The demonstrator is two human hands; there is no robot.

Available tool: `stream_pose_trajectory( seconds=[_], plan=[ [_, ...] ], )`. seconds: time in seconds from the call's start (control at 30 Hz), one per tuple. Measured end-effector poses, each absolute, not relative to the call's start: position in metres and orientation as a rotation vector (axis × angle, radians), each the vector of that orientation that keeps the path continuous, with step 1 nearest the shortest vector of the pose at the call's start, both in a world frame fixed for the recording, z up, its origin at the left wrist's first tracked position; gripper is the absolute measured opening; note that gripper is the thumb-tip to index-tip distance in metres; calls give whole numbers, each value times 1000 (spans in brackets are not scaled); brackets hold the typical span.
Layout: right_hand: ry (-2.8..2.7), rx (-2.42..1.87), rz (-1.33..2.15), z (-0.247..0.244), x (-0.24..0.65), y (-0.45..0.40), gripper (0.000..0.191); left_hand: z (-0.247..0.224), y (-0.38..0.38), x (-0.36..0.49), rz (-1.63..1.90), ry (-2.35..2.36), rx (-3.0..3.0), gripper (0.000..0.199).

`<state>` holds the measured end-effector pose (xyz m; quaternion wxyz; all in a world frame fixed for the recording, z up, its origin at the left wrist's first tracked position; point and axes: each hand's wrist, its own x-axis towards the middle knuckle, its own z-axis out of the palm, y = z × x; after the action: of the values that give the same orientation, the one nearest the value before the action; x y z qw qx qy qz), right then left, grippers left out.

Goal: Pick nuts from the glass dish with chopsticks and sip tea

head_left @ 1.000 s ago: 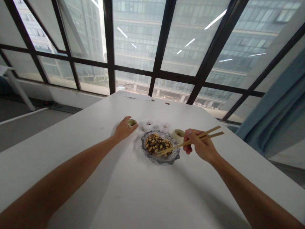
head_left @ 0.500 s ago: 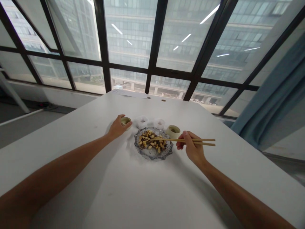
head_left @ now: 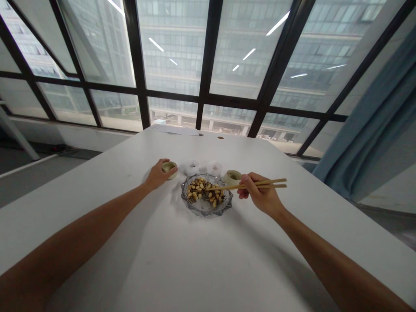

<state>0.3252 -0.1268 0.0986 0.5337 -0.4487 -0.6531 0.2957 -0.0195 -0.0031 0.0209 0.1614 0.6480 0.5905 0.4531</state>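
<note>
White table by windows; right hand pinches chopsticks, tips over glass dish of nuts; left hand curled on green cup.

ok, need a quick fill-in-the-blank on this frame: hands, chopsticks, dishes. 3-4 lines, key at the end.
1. The right hand holds a pair of wooden ____ over the scalloped clear glass dish.
2. The glass dish holds mixed nuts and ____ seeds.
3. The left hand touches the small ____ ceramic cup at the left end of the row.
4. Between that cup and the other small green cup stand ____ small white cups.

Missing words: chopsticks; dark; green; two
</note>
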Motion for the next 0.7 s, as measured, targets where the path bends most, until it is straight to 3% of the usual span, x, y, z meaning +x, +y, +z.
stream_pose_trajectory(
  seconds=[0.3, 0.5, 0.7],
  plan=[
    [-1741, -1217, 641, 133, 342, -142, 64, 21, -1, -17, 1316, 1656, 1852, 65],
    [-1978, -1165, 463, 113, 327, -142, 54, 19, 2, -17, 1320, 1669, 1879, 61],
    [-1803, -1103, 441, 92, 323, -136, 49, 15, 4, -18, 1300, 1664, 1916, 65]
  ],
)
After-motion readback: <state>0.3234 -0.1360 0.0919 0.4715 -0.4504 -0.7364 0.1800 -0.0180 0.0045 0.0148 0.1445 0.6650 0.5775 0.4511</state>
